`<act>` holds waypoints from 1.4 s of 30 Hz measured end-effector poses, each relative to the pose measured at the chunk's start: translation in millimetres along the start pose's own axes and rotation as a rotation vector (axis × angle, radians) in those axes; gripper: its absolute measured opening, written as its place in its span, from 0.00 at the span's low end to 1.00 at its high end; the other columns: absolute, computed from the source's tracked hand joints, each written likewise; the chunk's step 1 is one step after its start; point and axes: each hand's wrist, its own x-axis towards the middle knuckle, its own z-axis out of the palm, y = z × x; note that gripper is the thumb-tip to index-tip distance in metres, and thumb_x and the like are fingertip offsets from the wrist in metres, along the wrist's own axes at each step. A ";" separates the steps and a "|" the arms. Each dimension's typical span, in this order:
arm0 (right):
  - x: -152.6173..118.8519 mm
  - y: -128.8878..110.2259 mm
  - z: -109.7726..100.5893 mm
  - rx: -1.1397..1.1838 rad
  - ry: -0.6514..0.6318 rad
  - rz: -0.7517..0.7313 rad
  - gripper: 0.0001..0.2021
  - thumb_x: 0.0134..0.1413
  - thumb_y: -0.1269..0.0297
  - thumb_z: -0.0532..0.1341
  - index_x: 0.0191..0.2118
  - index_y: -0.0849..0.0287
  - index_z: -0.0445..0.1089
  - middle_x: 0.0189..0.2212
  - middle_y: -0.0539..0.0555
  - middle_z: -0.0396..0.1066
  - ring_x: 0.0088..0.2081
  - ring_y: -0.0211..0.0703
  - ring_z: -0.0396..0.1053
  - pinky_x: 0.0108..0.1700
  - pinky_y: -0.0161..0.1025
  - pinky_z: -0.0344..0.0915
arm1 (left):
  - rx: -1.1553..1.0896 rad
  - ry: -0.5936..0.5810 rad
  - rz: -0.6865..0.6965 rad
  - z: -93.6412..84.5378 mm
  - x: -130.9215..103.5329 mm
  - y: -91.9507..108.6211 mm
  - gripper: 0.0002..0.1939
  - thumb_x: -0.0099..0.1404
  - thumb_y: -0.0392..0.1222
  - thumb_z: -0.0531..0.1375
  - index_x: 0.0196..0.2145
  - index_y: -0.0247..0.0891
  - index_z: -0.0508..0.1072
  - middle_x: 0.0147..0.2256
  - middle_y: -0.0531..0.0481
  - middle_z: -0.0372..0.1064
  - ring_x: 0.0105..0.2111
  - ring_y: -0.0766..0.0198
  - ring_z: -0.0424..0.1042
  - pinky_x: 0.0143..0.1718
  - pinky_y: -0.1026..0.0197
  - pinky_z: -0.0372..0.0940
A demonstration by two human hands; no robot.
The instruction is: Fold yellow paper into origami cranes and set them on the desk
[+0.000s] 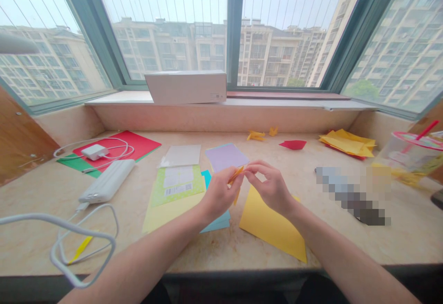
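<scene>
A small folded piece of orange-yellow paper (236, 175) is pinched in my left hand (221, 191), above the middle of the counter. My right hand (268, 185) is closed too, its thumb and fingertips meeting at the upper end of that folded paper. Below my right hand lies a flat yellow sheet (273, 228), partly covered by the hand. Light blue paper (218, 223) shows beside my left wrist. A lilac stack of paper (226, 156) lies just beyond my hands.
Left are a white power bank (109, 181), cables, a charger (94, 152) and red paper (138, 145). Folded yellow pieces (256, 135) and a folded red piece (293, 144) lie at the back. Yellow sheets (348, 142) and a plastic cup (411, 152) stand right. A white box (187, 87) rests on the sill.
</scene>
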 end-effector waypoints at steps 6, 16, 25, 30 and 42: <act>0.4 5.6 1.4 0.052 0.028 0.066 0.07 0.61 0.63 0.61 0.41 0.55 0.76 0.37 0.54 0.74 0.36 0.42 0.72 0.42 0.42 0.70 | -0.159 0.024 -0.105 -2.7 2.8 2.1 0.15 0.68 0.49 0.55 0.33 0.36 0.75 0.25 0.50 0.71 0.27 0.63 0.71 0.30 0.64 0.63; 0.6 -1.2 2.3 0.000 -0.008 0.020 0.05 0.59 0.66 0.62 0.38 0.56 0.76 0.34 0.54 0.74 0.34 0.43 0.71 0.40 0.42 0.69 | -0.297 -0.003 -0.152 -0.7 1.3 2.9 0.15 0.68 0.49 0.56 0.31 0.34 0.71 0.27 0.47 0.74 0.27 0.62 0.76 0.30 0.63 0.66; 0.5 1.8 0.9 -0.023 -0.046 0.004 0.05 0.59 0.69 0.61 0.36 0.57 0.76 0.33 0.54 0.75 0.34 0.43 0.71 0.40 0.42 0.68 | -0.299 -0.036 -0.134 1.7 -0.3 -4.9 0.13 0.68 0.51 0.56 0.41 0.38 0.65 0.32 0.47 0.76 0.31 0.59 0.78 0.31 0.62 0.69; 1.3 0.4 -1.1 -0.054 -0.081 -0.020 0.06 0.59 0.69 0.61 0.35 0.56 0.76 0.33 0.54 0.76 0.34 0.43 0.71 0.40 0.43 0.67 | -0.120 0.041 -0.022 -1.1 1.7 -4.3 0.09 0.68 0.46 0.57 0.40 0.38 0.70 0.38 0.46 0.75 0.36 0.59 0.77 0.35 0.61 0.69; 0.5 6.0 -4.1 -0.162 -0.110 -0.067 0.05 0.60 0.69 0.61 0.37 0.55 0.75 0.34 0.52 0.77 0.35 0.44 0.73 0.44 0.45 0.64 | 0.128 0.088 0.138 -5.8 5.1 -7.8 0.06 0.67 0.39 0.59 0.35 0.38 0.75 0.33 0.50 0.77 0.34 0.62 0.75 0.41 0.59 0.68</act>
